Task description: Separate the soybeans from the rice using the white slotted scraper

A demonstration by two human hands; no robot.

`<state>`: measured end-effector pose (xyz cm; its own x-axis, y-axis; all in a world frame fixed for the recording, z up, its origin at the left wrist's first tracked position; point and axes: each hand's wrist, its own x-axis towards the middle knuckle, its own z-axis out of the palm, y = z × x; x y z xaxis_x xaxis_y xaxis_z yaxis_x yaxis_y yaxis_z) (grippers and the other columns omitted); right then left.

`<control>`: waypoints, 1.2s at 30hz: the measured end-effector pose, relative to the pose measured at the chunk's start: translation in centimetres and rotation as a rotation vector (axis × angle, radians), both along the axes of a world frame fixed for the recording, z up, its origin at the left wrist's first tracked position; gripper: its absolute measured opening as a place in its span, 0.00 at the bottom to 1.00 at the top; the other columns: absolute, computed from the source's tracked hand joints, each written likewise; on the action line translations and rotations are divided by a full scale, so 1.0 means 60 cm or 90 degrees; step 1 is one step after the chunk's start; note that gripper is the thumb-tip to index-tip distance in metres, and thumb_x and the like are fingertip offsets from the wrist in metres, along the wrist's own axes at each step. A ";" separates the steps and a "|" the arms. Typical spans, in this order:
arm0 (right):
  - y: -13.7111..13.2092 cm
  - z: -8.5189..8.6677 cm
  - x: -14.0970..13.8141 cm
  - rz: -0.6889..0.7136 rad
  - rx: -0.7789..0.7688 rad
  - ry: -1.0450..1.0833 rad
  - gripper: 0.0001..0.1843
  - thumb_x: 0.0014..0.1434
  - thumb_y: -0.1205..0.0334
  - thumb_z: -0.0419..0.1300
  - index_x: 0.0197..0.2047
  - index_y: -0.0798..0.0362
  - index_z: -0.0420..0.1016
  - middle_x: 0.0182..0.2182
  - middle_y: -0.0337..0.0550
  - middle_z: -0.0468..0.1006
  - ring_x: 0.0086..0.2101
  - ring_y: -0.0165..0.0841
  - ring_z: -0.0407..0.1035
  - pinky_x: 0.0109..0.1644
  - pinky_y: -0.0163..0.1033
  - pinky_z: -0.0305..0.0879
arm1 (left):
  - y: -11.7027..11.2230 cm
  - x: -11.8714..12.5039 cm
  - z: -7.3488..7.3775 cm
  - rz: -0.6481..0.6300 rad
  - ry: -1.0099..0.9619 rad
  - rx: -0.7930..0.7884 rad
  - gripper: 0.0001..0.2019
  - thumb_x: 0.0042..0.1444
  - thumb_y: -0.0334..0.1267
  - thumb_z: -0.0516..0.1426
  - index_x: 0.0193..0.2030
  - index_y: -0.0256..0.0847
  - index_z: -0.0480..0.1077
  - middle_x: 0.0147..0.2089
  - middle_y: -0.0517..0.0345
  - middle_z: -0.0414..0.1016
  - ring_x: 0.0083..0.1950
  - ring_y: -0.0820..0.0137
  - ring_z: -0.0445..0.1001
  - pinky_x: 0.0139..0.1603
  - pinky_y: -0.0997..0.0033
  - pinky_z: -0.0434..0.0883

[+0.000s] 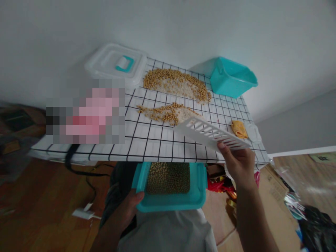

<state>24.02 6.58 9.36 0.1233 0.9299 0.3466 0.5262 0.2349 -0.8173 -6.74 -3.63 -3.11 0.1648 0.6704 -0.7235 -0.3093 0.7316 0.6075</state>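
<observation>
My right hand (240,161) is closed on the right end of a white slotted plastic panel (187,130), thumb on top. The panel's far end touches a small strip of yellow soybeans (172,113) mixed with pale fine grains on the table. Behind it lies a larger heap of soybeans (168,73) with pale grains (181,90) along its front. Below the table's front edge, at my lap, my left hand (128,207) grips the left rim of a turquoise container (172,204). Beans (168,178) lie inside, tan on the left and darker on the right.
A white grid-patterned cloth (157,143) covers the table. On it are a clear lid (107,61) with a turquoise handle, a turquoise bin (225,82), a folded yellow cloth (239,129) and a blurred-out pink item (91,115). A black strap (69,157) hangs over the front edge.
</observation>
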 end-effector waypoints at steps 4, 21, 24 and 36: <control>0.044 -0.008 0.004 -0.053 0.039 0.006 0.09 0.61 0.55 0.65 0.42 0.50 0.82 0.38 0.44 0.85 0.41 0.39 0.79 0.48 0.45 0.76 | -0.003 -0.004 -0.012 -0.002 -0.070 0.000 0.10 0.52 0.49 0.62 0.31 0.46 0.73 0.25 0.59 0.81 0.35 0.56 0.81 0.43 0.58 0.75; 0.038 0.002 -0.008 0.065 -0.041 -0.036 0.09 0.61 0.56 0.65 0.43 0.47 0.84 0.39 0.42 0.86 0.41 0.39 0.80 0.47 0.44 0.76 | -0.005 -0.008 -0.024 -0.023 -0.055 -0.005 0.13 0.50 0.52 0.63 0.33 0.46 0.72 0.31 0.58 0.84 0.40 0.54 0.82 0.46 0.59 0.75; 0.033 0.005 -0.009 0.065 -0.042 -0.045 0.09 0.62 0.56 0.65 0.43 0.47 0.84 0.39 0.42 0.86 0.40 0.39 0.80 0.47 0.43 0.77 | -0.007 -0.006 -0.026 0.006 -0.105 -0.022 0.12 0.51 0.51 0.64 0.34 0.46 0.73 0.29 0.60 0.83 0.41 0.54 0.82 0.47 0.58 0.75; 0.031 -0.001 -0.014 0.057 -0.027 -0.017 0.10 0.61 0.55 0.65 0.43 0.48 0.84 0.40 0.42 0.86 0.41 0.40 0.80 0.48 0.45 0.77 | -0.005 -0.004 -0.018 0.050 -0.089 -0.024 0.16 0.48 0.50 0.65 0.39 0.43 0.75 0.35 0.55 0.86 0.49 0.50 0.82 0.52 0.54 0.76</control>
